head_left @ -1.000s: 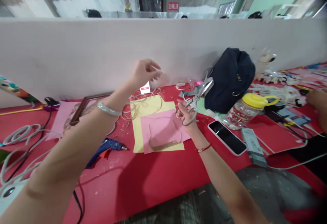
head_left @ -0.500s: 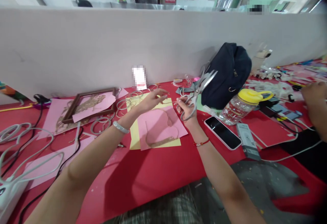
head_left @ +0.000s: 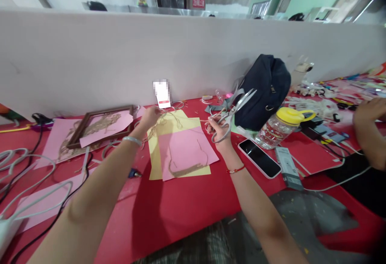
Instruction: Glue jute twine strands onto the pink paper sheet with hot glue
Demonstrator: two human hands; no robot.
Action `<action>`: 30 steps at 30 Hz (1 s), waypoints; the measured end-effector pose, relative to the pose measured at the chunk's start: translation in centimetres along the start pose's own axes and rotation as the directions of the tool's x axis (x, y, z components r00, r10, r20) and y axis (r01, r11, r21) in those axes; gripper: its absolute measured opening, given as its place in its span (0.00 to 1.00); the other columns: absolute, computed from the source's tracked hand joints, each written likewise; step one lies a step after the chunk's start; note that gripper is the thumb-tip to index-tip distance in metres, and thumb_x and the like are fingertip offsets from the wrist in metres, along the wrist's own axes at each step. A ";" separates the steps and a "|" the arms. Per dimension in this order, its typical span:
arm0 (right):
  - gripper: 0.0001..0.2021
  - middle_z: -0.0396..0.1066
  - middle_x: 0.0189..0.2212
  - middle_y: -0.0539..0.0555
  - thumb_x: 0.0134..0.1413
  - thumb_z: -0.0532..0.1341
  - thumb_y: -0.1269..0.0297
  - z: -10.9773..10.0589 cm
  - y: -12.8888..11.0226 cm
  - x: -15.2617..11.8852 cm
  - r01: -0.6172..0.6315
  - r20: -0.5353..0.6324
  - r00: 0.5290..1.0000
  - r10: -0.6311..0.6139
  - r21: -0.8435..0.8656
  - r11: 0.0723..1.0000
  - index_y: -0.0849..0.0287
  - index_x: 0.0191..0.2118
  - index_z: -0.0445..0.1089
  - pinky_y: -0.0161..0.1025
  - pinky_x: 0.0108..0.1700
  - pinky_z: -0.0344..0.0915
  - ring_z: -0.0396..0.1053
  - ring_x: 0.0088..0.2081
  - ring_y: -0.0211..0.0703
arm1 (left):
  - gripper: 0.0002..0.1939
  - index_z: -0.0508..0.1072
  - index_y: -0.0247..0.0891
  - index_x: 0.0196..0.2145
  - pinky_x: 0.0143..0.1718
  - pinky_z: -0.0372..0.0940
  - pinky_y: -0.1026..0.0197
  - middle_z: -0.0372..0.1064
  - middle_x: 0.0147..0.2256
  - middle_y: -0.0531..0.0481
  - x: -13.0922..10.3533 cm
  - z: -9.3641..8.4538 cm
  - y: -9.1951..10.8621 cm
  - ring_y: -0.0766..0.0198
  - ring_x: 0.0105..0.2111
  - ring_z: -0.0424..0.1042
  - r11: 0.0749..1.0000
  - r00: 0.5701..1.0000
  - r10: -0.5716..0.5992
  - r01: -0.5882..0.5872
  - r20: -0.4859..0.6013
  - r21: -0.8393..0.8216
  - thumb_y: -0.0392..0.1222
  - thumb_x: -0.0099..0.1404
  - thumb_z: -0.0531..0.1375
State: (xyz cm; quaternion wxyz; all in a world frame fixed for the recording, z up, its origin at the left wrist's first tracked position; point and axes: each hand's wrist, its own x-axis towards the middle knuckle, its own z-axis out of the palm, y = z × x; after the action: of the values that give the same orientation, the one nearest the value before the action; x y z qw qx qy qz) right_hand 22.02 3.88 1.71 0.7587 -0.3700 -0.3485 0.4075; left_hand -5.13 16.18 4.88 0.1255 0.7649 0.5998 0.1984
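Silver-grey scissors [head_left: 233,113] are in the right hand [head_left: 219,129], its fingers curled around the handle loops and the blades pointing up and away toward a navy bag [head_left: 261,91]. Blade gap: cannot tell. A thin strand shows near the right fingertips.

Left hand [head_left: 151,116] is lowered to the loose twine [head_left: 169,120] at the far left part of a yellow sheet [head_left: 155,161]. Its fingers are bent downward and partly hidden; spread and any grip on a strand cannot be told.

Pink sheet [head_left: 183,145] overlaps the yellow one, lying on the red tabletop [head_left: 187,211]. On it, a flat twine strip [head_left: 191,170] runs along the near edge, thin strands curving up from it.

Left side: brown picture frame [head_left: 77,130] with a cut pink piece [head_left: 122,120] across it; blue tool tip [head_left: 134,173] beside the left forearm.

Right side: smartphone [head_left: 259,158] lying flat, narrow grey box [head_left: 288,168] next to it, clear bottle with yellow lid [head_left: 276,127] behind. Another person's hand [head_left: 370,110] at far right.
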 end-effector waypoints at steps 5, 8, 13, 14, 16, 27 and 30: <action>0.16 0.76 0.23 0.48 0.40 0.77 0.53 0.4 1.0 -0.7 -0.068 0.022 0.997 0.069 -0.013 0.998 0.54 0.30 0.74 0.37 0.23 0.64 0.66 0.19 0.36 | 0.41 0.69 0.38 0.69 0.74 0.46 0.25 0.55 0.74 0.30 -2.3 -1.9 2.0 0.28 0.75 0.50 0.990 0.999 0.019 -0.025 0.040 0.137 0.38 0.61 0.76; 0.19 0.75 0.23 0.48 0.38 0.78 0.52 0.6 1.2 -1.2 -0.098 0.029 0.995 0.098 -0.028 0.995 0.55 0.30 0.73 0.36 0.23 0.64 0.66 0.19 0.36 | 0.37 0.71 0.41 0.67 0.75 0.51 0.36 0.60 0.73 0.38 -4.8 0.5 5.6 0.37 0.75 0.55 0.957 0.936 0.284 -0.262 0.207 -0.125 0.44 0.62 0.74; 0.24 0.75 0.24 0.47 0.36 0.80 0.47 0.6 1.2 -1.5 -0.140 0.048 0.988 0.144 -0.078 0.987 0.56 0.30 0.71 0.35 0.23 0.63 0.66 0.19 0.34 | 0.14 0.82 0.38 0.44 0.46 0.75 0.58 0.84 0.42 0.44 -7.0 2.8 9.0 0.57 0.42 0.82 0.818 0.842 0.469 -0.299 0.268 -0.492 0.49 0.73 0.61; 0.25 0.75 0.24 0.47 0.36 0.80 0.46 0.6 1.2 -1.5 -0.145 0.050 0.987 0.150 -0.088 0.985 0.56 0.31 0.71 0.34 0.23 0.61 0.65 0.19 0.33 | 0.14 0.82 0.38 0.40 0.44 0.74 0.60 0.84 0.38 0.45 -7.1 2.5 8.9 0.59 0.39 0.82 0.811 0.853 0.463 -0.298 0.241 -0.503 0.48 0.73 0.60; 0.27 0.75 0.25 0.47 0.37 0.79 0.42 0.6 1.2 -1.5 -0.154 0.055 0.985 0.161 -0.103 0.983 0.55 0.31 0.71 0.33 0.21 0.57 0.62 0.18 0.31 | 0.15 0.81 0.37 0.35 0.41 0.73 0.61 0.83 0.35 0.46 -7.2 1.7 8.2 0.61 0.36 0.80 0.805 0.893 0.424 -0.294 0.153 -0.516 0.47 0.74 0.59; 0.38 0.60 0.22 0.45 0.45 0.62 0.17 0.6 -0.6 -3.8 -0.335 0.580 0.665 0.470 -0.331 0.882 0.52 0.30 0.63 0.38 0.26 0.58 0.59 0.22 0.37 | 0.13 0.83 0.37 0.34 0.28 0.65 0.65 0.79 0.26 0.49 -8.1 -3.6 5.0 0.65 0.25 0.74 0.865 0.942 0.132 -0.262 -0.309 -0.429 0.46 0.71 0.63; 0.37 0.61 0.23 0.45 0.49 0.62 0.18 0.9 0.2 -4.9 -0.288 0.599 0.619 0.508 -0.428 0.857 0.52 0.31 0.63 0.37 0.27 0.59 0.59 0.23 0.37 | 0.12 0.83 0.35 0.34 0.27 0.64 0.66 0.79 0.26 0.49 -8.5 -4.7 5.3 0.66 0.24 0.74 0.857 0.938 0.109 -0.257 -0.330 -0.447 0.43 0.71 0.62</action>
State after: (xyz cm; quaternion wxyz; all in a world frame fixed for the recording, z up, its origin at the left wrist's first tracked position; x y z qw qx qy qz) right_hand 19.10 -0.12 0.84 0.3976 -0.3653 -0.5702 0.6192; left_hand -4.35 6.42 10.07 0.2027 0.7252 0.4665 0.4641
